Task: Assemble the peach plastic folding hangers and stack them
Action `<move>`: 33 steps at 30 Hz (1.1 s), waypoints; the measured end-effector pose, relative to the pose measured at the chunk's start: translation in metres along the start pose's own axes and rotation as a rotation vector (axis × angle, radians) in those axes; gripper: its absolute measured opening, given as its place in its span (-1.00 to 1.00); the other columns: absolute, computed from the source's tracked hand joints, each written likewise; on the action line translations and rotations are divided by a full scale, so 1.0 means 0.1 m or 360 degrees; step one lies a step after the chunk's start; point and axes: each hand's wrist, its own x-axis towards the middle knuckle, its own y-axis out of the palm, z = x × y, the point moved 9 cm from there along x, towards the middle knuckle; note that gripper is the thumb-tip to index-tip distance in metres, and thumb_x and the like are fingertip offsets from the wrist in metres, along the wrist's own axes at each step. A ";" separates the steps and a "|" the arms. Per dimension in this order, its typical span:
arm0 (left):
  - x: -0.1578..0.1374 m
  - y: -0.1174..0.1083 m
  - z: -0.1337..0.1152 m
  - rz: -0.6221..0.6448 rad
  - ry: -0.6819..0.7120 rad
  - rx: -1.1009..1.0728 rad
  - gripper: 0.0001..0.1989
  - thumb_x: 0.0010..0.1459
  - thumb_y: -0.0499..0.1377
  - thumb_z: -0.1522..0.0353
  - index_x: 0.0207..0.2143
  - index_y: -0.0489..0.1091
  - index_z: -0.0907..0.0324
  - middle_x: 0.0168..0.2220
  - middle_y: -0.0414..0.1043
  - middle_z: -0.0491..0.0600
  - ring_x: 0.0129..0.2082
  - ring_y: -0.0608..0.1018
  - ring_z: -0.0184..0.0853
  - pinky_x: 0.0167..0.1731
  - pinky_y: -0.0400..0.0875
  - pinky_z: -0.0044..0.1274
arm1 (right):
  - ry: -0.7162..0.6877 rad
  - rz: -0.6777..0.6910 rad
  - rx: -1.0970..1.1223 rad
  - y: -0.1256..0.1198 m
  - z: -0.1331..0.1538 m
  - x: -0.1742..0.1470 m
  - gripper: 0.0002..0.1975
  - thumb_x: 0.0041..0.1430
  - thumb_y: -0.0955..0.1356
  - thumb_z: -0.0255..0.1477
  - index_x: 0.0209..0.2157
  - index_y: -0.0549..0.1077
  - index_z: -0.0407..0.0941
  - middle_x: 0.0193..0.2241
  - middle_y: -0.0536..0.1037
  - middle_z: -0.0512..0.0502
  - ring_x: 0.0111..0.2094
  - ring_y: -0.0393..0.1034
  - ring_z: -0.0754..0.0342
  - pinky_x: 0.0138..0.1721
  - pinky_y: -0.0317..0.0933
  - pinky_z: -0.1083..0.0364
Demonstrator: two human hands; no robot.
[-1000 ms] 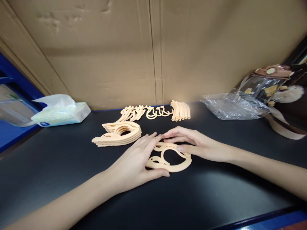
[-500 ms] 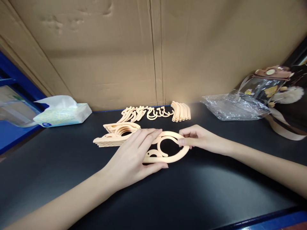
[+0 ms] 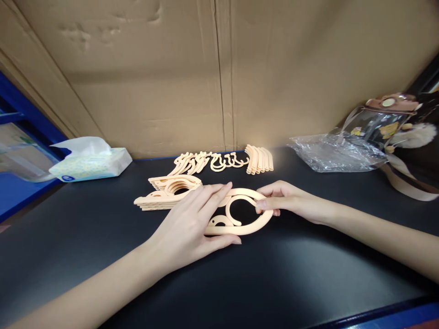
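A peach plastic folding hanger (image 3: 255,227), folded into an oval with its curled hook inside, is held low over the black table. My left hand (image 3: 192,224) grips its left part, fingers across the top and thumb along the near edge; the hand hides that end. At the right end, my right hand (image 3: 281,201) pinches the rim between thumb and fingers. Just left of and behind my left hand lies a stack of folded hangers (image 3: 154,201). Farther back are several loose hanger pieces (image 3: 192,162), hooks (image 3: 219,162) and a row of curved arm pieces (image 3: 259,159).
A tissue pack (image 3: 92,160) stands at the back left. To the back right lie a crinkled clear plastic bag (image 3: 339,153) and a clear bottle (image 3: 373,123) with a brown lid and strap. Cardboard (image 3: 147,82) walls the far side of the black table (image 3: 274,283).
Both hands keep their hold on the hanger. The right hand and the hanger's right end have shifted very slightly to the right and nearer.
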 end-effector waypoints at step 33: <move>-0.10 -0.58 1.22 0.0429 -0.0797 0.0014 -0.33 0.06 0.11 -0.05 0.12 0.24 0.16 0.03 0.34 -0.02 -0.03 0.42 -0.13 -0.04 0.28 -0.42 | -0.0327 -0.0051 -0.1679 0.02 0.04 -0.04 -0.43 0.27 0.15 -0.08 0.22 0.18 -0.03 0.29 0.05 -0.11 0.28 -0.08 -0.09 0.25 -0.12 -0.15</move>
